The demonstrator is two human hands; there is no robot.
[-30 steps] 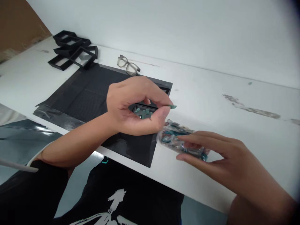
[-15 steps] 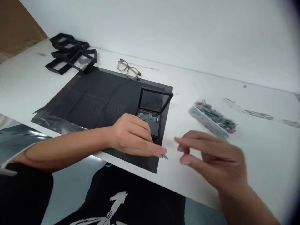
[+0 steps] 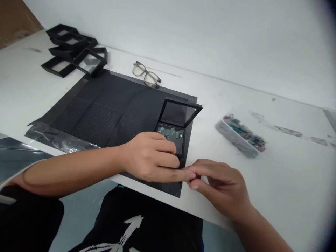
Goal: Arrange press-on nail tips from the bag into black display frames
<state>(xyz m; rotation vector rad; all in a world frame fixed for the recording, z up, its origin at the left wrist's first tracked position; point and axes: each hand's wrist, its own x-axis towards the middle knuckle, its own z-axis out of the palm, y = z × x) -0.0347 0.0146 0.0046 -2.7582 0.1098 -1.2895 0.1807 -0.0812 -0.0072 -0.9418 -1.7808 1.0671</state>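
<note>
Black display box [image 3: 175,131] sits lid-up just beyond both hands, the left hand [image 3: 153,157] nearer with its extended fingertip meeting the right hand's [image 3: 220,189] pinched fingertips at the mat's [image 3: 105,105] near right corner; anything pinched stays hidden.

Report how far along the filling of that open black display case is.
Done: several small green stones lie in the open black display case with the clear lid.
In hand: left hand and right hand meet fingertip to fingertip at the black mat edge; whether a stone is between them cannot be told.
Left: the clear plastic packet of mixed stones looks full, and the stacked empty black cases hold nothing.
</note>
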